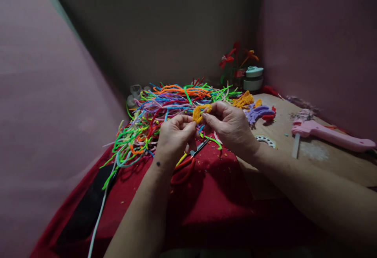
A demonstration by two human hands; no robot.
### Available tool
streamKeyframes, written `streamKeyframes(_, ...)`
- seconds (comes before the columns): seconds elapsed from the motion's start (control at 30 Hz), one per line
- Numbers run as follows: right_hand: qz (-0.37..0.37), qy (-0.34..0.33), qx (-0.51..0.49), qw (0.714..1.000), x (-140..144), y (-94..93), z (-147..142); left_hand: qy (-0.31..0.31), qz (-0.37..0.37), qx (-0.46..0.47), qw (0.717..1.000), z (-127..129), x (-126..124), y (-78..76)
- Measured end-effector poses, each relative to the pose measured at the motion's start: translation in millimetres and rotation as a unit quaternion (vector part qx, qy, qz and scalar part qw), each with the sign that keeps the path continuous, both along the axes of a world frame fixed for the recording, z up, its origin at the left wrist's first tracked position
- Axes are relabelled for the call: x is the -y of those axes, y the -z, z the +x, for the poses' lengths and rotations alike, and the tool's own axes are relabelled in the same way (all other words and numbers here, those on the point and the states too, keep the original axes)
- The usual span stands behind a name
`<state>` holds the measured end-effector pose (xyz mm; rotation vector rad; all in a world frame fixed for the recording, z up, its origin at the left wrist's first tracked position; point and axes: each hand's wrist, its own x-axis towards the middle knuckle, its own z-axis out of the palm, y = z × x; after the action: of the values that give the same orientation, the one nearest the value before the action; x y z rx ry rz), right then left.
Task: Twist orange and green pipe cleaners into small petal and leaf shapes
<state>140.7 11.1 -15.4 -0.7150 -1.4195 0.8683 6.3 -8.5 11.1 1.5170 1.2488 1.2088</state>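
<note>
Both hands raised just above the red cloth [212, 199], meeting over its middle. Left hand [173, 136] and right hand [229, 126] each pinching one end of an orange pipe cleaner [199, 112], bent into a small loop between the fingertips. Fingers pressed together on it from both sides, thumbs on top.

Right behind the hands, toward the far left part of the table, a big heap of pipe cleaners [165, 108] in green, orange, blue, purple and pink, spilling over the cloth's left edge. Under the left wrist, flat on the cloth, red-handled scissors [185, 167], blades pointing toward the right hand. Small scraps scattered over the cloth.

On the bare board [338, 163] to the right: a pink glue gun [330, 134] near the right edge, nozzle end toward the hands; a white ring [266, 141] just beside the right wrist. Farther back, orange pieces [244, 100] and purple pieces [259, 112] lying close together. In the far corner, a pale round container [253, 78] beside red and orange flowers [235, 59].
</note>
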Motion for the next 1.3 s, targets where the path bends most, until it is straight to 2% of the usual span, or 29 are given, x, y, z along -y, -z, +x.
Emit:
streamKeyframes(0.13, 0.016, 0.025, 0.011, 1.000, 1, 1.7, -1, -0.018, 0.015, -0.014, 1.000, 2, 0, 1.5)
streamKeyframes(0.33, 0.026, 0.019, 0.004, 0.999, 1, 3.4, -1, -0.016, 0.017, -0.011, 1.000, 3, -1, 3.9)
streamKeyframes(0.47, 0.054, 0.045, 0.043, 0.997, 1, 6.1, -1, -0.024, 0.015, -0.014, 1.000, 4, 0, 3.9)
streamKeyframes(0.57, 0.058, 0.039, 0.077, 0.995, 1, 4.9, -1, -0.039, 0.032, -0.035, 0.998, 5, -1, 5.5)
streamKeyframes(0.63, 0.034, 0.014, 0.070, 0.997, 2, 2.6, -1, -0.043, 0.043, -0.040, 0.997, 4, -2, 6.8)
streamKeyframes(0.7, -0.020, -0.029, 0.034, 0.999, 1, 0.5, -1, -0.033, 0.042, -0.026, 0.998, 4, -3, 8.1)
streamKeyframes(0.83, -0.124, -0.116, -0.050, 0.984, -2, 0.9, -1, -0.028, 0.051, -0.012, 0.998, 5, -3, 10.3)
streamKeyframes(0.97, -0.135, -0.162, -0.112, 0.971, -6, 4.0, -1, -0.036, 0.064, 0.003, 0.997, 7, -1, 10.2)
streamKeyframes(1.1, -0.148, -0.165, -0.142, 0.965, -11, 5.8, -1, -0.040, 0.072, 0.010, 0.997, 9, 1, 7.4)
streamKeyframes(1.3, -0.194, -0.193, -0.196, 0.942, -16, 8.5, -2, -0.001, 0.042, 0.055, 0.998, 8, 0, 8.2)
